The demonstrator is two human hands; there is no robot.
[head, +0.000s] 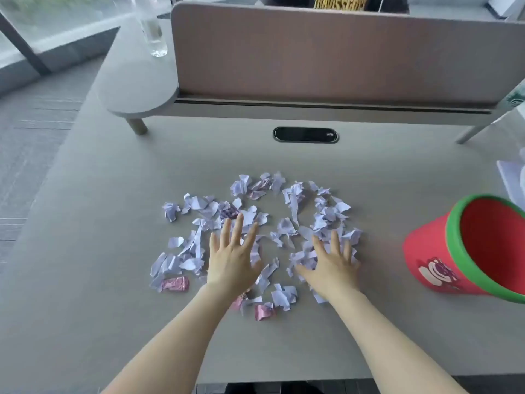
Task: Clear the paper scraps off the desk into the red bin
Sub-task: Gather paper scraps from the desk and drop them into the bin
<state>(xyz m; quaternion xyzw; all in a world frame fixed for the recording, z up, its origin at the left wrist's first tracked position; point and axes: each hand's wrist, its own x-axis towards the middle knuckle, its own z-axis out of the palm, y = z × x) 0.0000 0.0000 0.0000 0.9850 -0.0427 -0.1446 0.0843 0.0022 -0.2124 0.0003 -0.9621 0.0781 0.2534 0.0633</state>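
Several torn and crumpled pale lilac paper scraps (pixel 295 200) lie scattered over the middle of the grey desk (pixel 113 280). A few pink wrappers (pixel 174 284) are mixed in near the front. My left hand (pixel 231 257) rests flat on the scraps with its fingers spread. My right hand (pixel 331 265) lies palm down on the right part of the pile, fingers apart, holding nothing. The red bin (pixel 426 251) with a green rim stands at the right edge of the desk, tilted so that its mouth faces the camera.
A brown divider panel (pixel 326 55) runs across the back of the desk, with a black cable slot (pixel 305 135) in front of it. A clear plastic bottle (pixel 150 27) stands on a raised shelf at the back left. A person sits behind the divider. White papers (pixel 511 180) lie far right.
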